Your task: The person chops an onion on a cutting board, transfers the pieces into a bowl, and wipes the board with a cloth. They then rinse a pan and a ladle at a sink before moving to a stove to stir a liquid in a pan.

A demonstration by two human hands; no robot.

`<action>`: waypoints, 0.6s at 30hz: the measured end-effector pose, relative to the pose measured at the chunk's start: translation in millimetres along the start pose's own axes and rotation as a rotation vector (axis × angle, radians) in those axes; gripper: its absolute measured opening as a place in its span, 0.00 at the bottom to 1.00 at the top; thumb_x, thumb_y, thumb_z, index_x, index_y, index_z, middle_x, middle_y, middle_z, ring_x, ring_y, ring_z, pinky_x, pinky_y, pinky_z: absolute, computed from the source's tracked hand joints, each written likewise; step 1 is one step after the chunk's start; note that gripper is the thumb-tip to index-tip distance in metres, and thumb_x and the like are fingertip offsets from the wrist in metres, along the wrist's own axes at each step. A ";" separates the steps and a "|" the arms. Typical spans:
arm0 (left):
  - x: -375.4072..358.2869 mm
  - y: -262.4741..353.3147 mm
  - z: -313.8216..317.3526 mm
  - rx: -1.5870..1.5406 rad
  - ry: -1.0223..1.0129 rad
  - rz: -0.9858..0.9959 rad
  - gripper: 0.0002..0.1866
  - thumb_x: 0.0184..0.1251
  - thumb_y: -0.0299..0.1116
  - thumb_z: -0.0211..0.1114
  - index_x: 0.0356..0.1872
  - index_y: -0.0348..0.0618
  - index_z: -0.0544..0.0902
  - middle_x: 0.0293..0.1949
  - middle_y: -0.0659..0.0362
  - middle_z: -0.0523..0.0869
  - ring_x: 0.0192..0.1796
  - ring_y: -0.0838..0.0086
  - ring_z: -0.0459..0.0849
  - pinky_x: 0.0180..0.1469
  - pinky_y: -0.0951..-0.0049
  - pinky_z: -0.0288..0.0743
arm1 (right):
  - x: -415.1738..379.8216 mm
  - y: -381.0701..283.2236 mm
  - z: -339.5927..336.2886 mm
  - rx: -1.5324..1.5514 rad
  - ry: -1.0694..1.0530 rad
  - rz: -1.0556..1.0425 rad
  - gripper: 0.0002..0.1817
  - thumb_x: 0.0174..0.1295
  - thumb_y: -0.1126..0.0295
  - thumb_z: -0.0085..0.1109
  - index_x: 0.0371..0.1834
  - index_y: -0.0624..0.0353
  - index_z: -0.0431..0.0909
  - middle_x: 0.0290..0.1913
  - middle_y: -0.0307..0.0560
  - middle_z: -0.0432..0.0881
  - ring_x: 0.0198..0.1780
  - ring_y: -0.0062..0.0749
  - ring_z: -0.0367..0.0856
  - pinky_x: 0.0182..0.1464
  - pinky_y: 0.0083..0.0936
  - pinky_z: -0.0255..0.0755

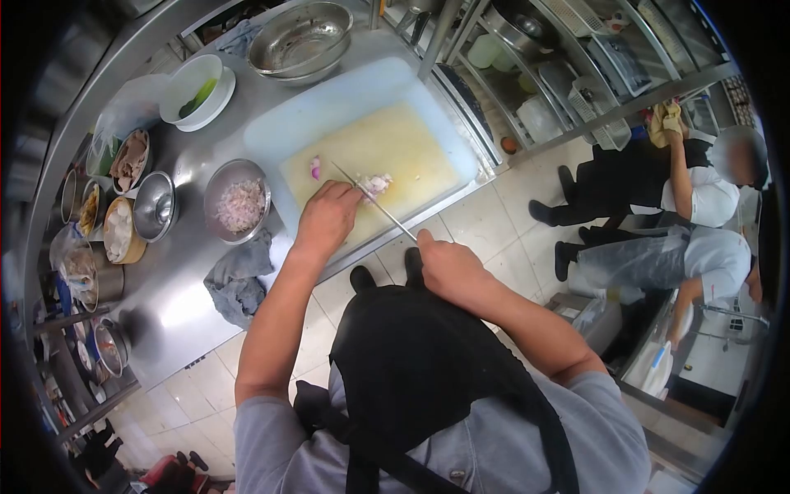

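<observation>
My right hand (451, 262) is closed round the handle of a kitchen knife (385, 211), whose blade slants up and left across the yellowed cutting board (428, 152). Close against the blade, my left hand (329, 216) rests on the board with its fingers bent together; whatever lies under the fingertips is hidden. Chopped pale onion pieces (378, 184) lie just beyond the blade. A purple-skinned onion piece (315, 168) sits apart, farther up the board. Left of the board, a steel bowl (216, 183) holds chopped pinkish-white onion (241, 206).
A grey cloth (237, 284) lies by the counter's front edge. Nested steel bowls (300, 41), a white bowl with green vegetable (191, 90) and several food containers stand around the counter. Shelves (568, 74) rise at right. Two people (658, 181) stand beyond the tiled floor.
</observation>
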State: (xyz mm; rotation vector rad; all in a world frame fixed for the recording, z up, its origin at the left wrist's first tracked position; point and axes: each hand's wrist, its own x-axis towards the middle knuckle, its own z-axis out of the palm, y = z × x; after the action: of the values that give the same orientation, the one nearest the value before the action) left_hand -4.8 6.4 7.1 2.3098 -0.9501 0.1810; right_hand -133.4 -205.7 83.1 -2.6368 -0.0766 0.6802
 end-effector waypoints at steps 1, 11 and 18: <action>-0.5 -0.1 1.6 -0.005 0.019 0.006 0.05 0.65 0.24 0.63 0.40 0.39 0.85 0.40 0.54 0.86 0.48 0.57 0.85 0.51 0.60 0.82 | 1.1 1.8 2.8 0.008 -0.004 -0.004 0.13 0.60 0.79 0.51 0.47 0.71 0.66 0.30 0.69 0.83 0.36 0.68 0.84 0.42 0.56 0.78; -1.3 -3.9 3.9 0.032 0.035 0.006 0.03 0.64 0.25 0.66 0.37 0.39 0.84 0.36 0.53 0.86 0.45 0.57 0.85 0.48 0.59 0.82 | 1.8 -0.2 -5.0 -0.008 -0.026 0.005 0.17 0.59 0.81 0.52 0.52 0.73 0.69 0.33 0.66 0.85 0.39 0.63 0.86 0.43 0.53 0.79; -0.6 -0.6 1.7 0.048 0.046 0.020 0.02 0.62 0.25 0.66 0.34 0.39 0.83 0.37 0.54 0.87 0.46 0.58 0.85 0.48 0.60 0.82 | -0.3 1.1 -8.6 -0.004 -0.038 -0.002 0.17 0.58 0.81 0.53 0.51 0.73 0.68 0.32 0.67 0.84 0.38 0.64 0.86 0.43 0.54 0.79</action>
State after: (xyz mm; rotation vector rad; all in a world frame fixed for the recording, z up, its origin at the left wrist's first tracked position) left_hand -5.0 6.1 5.3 2.3305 -0.9553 0.2670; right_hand -129.7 -210.0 89.6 -2.6277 -0.0923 0.7299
